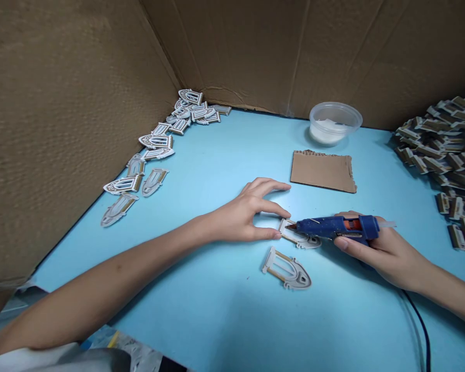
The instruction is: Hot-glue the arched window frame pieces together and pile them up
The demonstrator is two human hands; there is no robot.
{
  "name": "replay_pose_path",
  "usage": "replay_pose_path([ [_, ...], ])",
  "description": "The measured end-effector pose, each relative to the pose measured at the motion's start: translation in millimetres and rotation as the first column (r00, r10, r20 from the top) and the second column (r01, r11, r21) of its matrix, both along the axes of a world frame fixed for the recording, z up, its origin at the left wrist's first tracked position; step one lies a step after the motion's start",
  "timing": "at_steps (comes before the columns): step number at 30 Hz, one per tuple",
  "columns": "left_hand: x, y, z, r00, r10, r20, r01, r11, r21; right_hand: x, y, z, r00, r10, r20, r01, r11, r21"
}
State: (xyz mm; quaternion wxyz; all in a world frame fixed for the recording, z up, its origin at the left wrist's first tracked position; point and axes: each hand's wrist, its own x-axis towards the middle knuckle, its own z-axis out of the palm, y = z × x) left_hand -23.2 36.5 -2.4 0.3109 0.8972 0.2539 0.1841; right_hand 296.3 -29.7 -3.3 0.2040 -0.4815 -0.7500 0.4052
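My right hand [387, 253] is wrapped round a blue hot glue gun [329, 227] with a glue stick jutting from its rear. The gun's nozzle is over the left end of a small arched window-shaped piece [300, 237] lying on the table. My left hand [256, 209] pinches that end of the piece between thumb and index finger, its other fingers stretched out over the table. A second arched window piece [289, 268] lies flat just nearer to me, apart from both hands. The gun's handle and trigger are mostly hidden by my right hand.
Arched pieces [155, 142] are strewn along the left cardboard wall [70, 103]. Many more are heaped [445, 139] at the right. A clear plastic tub [335, 111] with something white stands behind a cardboard scrap [323, 172]. A black cord [424, 330] runs off the front right.
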Motion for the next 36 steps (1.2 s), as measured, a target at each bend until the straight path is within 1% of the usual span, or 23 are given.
replay_pose_path([
  [9,0.0,0.3,-1.4,1.000,0.006,0.010,-0.006,1.000,-0.006,-0.1,0.2,-0.1,1.000,0.000,0.008,0.000,0.999,0.035],
  [14,-0.2,0.2,-1.2,1.000,0.007,0.001,-0.007,1.000,0.001,0.7,1.0,-0.6,1.000,0.007,0.000,-0.007,1.000,0.028],
  [17,-0.1,0.2,-1.0,1.000,0.007,0.004,-0.007,1.000,0.001,1.2,0.5,-1.8,1.000,-0.016,-0.018,0.016,1.000,0.005],
  [18,0.1,0.2,-1.1,1.000,0.007,0.003,-0.007,1.000,0.001,1.3,-0.2,-2.6,0.998,-0.033,-0.045,0.032,0.999,-0.018],
  [20,0.6,0.3,-1.7,1.000,0.005,0.001,-0.005,1.000,0.004,1.7,-2.3,-5.3,0.984,-0.070,-0.163,0.054,0.994,-0.097],
  [23,1.3,0.5,-3.0,1.000,0.001,0.008,-0.001,1.000,0.021,2.7,-5.8,-11.2,0.913,-0.157,-0.377,0.080,0.974,-0.210],
  [25,1.3,0.6,-3.4,1.000,-0.001,0.010,0.001,1.000,0.026,3.6,-6.8,-14.9,0.870,-0.202,-0.450,0.108,0.968,-0.225],
  [27,1.0,0.5,-3.1,1.000,-0.005,0.005,0.005,1.000,0.024,4.6,-5.7,-16.7,0.859,-0.210,-0.466,0.140,0.973,-0.181],
  [28,0.8,0.4,-2.6,1.000,-0.008,0.002,0.008,1.000,0.021,5.2,-4.1,-16.5,0.866,-0.214,-0.453,0.175,0.976,-0.127],
  [30,0.4,0.1,-1.6,1.000,-0.013,0.003,0.013,1.000,0.012,6.3,1.2,-14.0,0.902,-0.219,-0.372,0.258,0.965,0.056],
  [31,0.2,0.0,-1.1,1.000,-0.014,0.001,0.014,1.000,0.005,6.7,4.6,-12.1,0.926,-0.220,-0.306,0.282,0.944,0.173],
  [33,-0.1,0.0,-0.6,1.000,-0.014,-0.007,0.014,1.000,-0.014,7.3,11.8,-8.6,0.965,-0.216,-0.148,0.257,0.890,0.378],
  [34,-0.2,0.2,-0.5,1.000,-0.013,-0.012,0.013,1.000,-0.022,7.5,15.1,-7.5,0.975,-0.213,-0.069,0.222,0.871,0.438],
  [36,-0.3,0.9,0.0,1.000,-0.003,-0.005,0.003,0.999,-0.046,7.5,19.7,-7.5,0.970,-0.236,0.057,0.180,0.858,0.481],
])
